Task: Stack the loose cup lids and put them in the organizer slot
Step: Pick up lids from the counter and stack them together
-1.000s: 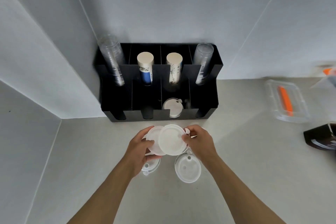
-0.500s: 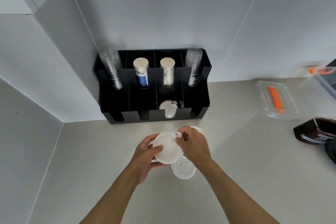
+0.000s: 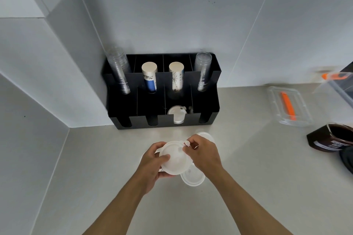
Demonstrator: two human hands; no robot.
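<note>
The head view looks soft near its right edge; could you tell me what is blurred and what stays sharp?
Head view: the clear container and dark jar at right are smeared; the black organizer and both hands, left hand and right hand, are sharp; wall lines bow, wide-angle.

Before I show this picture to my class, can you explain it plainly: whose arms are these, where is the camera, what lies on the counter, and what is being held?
The camera sits on a person's head, looking down at their bare arms. The left hand and right hand together hold white cup lids. Two more loose lids lie on the grey counter: one below the hands, one behind the right hand. Against the wall stands a black organizer with cup stacks; one front slot already has lids. At right are a clear container and a dark jar.
</note>
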